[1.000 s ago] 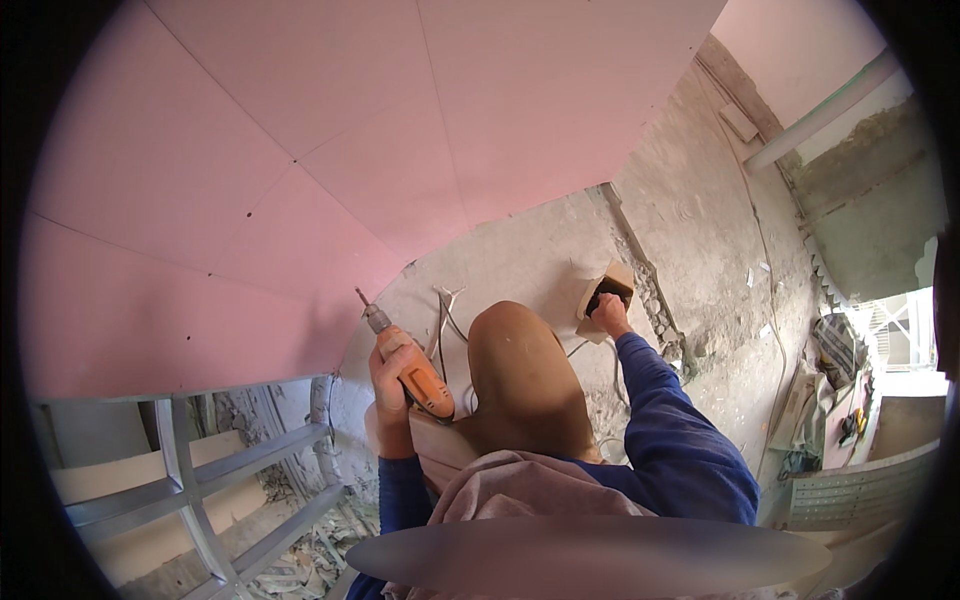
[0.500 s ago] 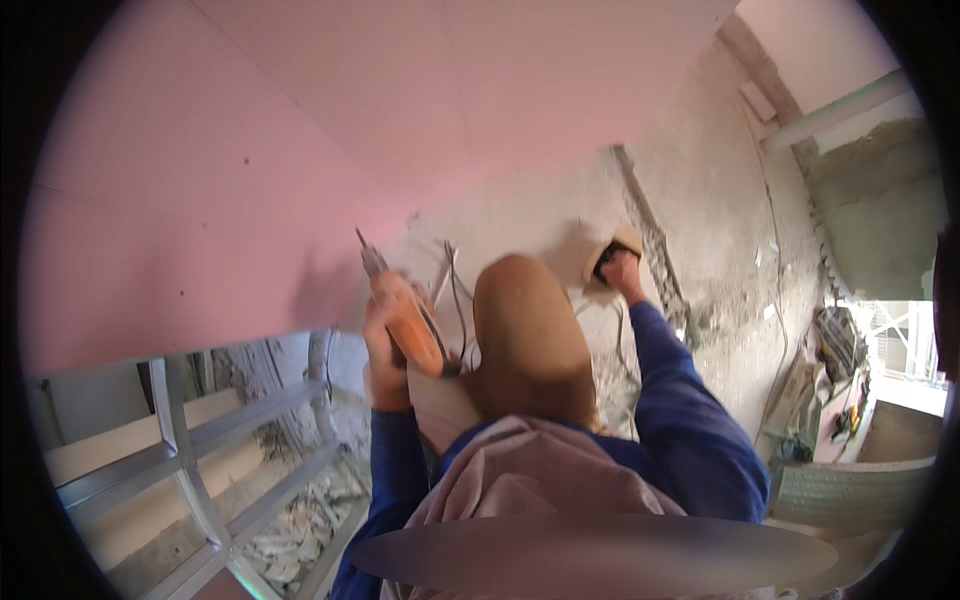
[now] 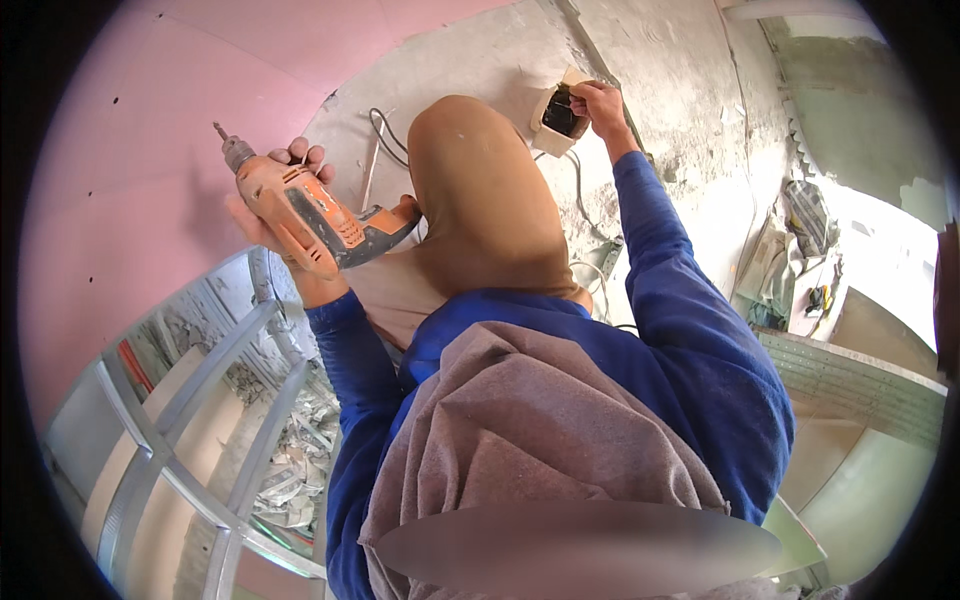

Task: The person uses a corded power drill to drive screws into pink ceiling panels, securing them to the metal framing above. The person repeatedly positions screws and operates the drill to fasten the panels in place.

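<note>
An orange and black power drill (image 3: 312, 215) lies across my left hand (image 3: 308, 160), which is wrapped round its body. Its bit points up and left toward the pink board (image 3: 180, 120), apart from the surface. At the upper right, my right hand (image 3: 600, 105) is at the open mouth of a small cardboard box (image 3: 550, 138), its fingers drawn together at the rim. Dark contents show inside the box, too small to make out. What those fingertips hold, if anything, is hidden.
My bent knee (image 3: 480, 180) rises between the hands. A dark cable (image 3: 580, 190) runs along the floor near the box. Metal framing (image 3: 160, 450) with rubble beyond it stands at the lower left. Bags and boards (image 3: 800, 240) are piled at the right.
My view has shifted, so the knee and hands appear higher. My left hand has turned the drill more sideways. The right fingers have come from inside the box to its rim.
</note>
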Demonstrator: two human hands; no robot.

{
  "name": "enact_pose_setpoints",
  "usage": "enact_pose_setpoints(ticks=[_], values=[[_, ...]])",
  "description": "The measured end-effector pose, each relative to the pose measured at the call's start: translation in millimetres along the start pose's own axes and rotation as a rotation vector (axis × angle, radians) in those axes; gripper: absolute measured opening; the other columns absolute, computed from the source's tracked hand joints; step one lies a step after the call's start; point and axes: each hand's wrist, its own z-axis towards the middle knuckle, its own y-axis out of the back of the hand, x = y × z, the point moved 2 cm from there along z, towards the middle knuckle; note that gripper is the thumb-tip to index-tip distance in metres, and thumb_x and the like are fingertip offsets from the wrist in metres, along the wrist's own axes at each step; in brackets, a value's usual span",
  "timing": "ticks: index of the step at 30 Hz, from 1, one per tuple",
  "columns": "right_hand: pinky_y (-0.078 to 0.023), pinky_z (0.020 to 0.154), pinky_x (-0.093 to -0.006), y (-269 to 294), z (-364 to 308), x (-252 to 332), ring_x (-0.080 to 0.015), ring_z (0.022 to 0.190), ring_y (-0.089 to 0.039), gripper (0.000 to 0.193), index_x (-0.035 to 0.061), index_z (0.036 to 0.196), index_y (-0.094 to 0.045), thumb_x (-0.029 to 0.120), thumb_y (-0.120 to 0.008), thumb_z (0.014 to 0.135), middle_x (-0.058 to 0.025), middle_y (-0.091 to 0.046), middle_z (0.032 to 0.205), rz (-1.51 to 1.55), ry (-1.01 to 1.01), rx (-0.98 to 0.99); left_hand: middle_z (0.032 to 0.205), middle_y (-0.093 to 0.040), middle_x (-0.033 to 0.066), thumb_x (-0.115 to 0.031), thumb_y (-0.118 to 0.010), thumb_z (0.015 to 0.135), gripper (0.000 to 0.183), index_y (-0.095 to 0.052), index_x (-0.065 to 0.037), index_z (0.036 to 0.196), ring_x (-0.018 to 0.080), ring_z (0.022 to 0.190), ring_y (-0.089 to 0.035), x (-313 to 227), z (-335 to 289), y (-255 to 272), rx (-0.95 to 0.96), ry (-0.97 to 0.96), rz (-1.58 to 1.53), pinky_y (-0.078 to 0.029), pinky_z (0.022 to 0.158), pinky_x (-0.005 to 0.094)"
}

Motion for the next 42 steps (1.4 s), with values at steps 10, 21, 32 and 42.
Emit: enact_pose_setpoints(ticks=[10, 21, 32, 42], values=[[-0.056, 0.064, -0.0293, -177.7, -93.6, 180.0, -0.0160, 0.069, -0.069, 0.011, -0.0016, 0.099, -0.075, 0.009, -0.076, 0.099, -0.0088, -0.074, 0.083, 0.100, 0.246, 0.681, 0.162, -0.047, 0.0379, -0.070, -0.059, 0.102, 0.085, -0.065, 0.006, 0.138, 0.0660, 0.156, -0.030, 14.3, 7.3, -1.4, -0.069, -0.134, -0.145, -0.025, 0.133, 0.0708], [-0.063, 0.072, -0.0354, -383.6, -179.8, 245.9, -0.0248, 0.071, -0.076, 0.030, -0.0035, 0.102, -0.080, 0.023, -0.078, 0.087, -0.0152, -0.078, 0.083, -0.787, 0.986, 1.014, 0.148, -0.057, 0.0339, -0.070, -0.052, 0.098, 0.099, -0.044, 0.012, 0.154, 0.0439, 0.138, -0.063, -2.1, 18.1, -43.4, -0.337, -0.294, 0.143, -0.048, 0.127, 0.0497], [-0.062, 0.095, -0.0368, -338.6, -223.8, 224.4, -0.0300, 0.099, -0.079, 0.063, 0.0018, 0.141, -0.072, 0.029, -0.090, 0.088, -0.0207, -0.081, 0.109, -0.701, 0.904, 0.802, 0.124, -0.071, 0.0248, -0.061, -0.061, 0.098, 0.075, -0.066, 0.009, 0.122, 0.0380, 0.115, -0.071, -10.8, 23.1, -17.0, -0.333, -0.349, -0.030, -0.056, 0.113, 0.0497], [-0.062, 0.098, -0.0392, -307.2, -268.4, 169.6, -0.0280, 0.111, -0.078, 0.078, -0.0022, 0.151, -0.058, 0.003, -0.090, 0.081, -0.0169, -0.079, 0.120, -0.205, 0.880, 0.783, 0.138, -0.066, 0.0226, -0.081, -0.057, 0.098, 0.100, -0.059, 0.010, 0.141, 0.0379, 0.131, -0.062, -20.4, 29.8, -30.9, -0.291, -0.386, -0.040, -0.052, 0.115, 0.0484]])
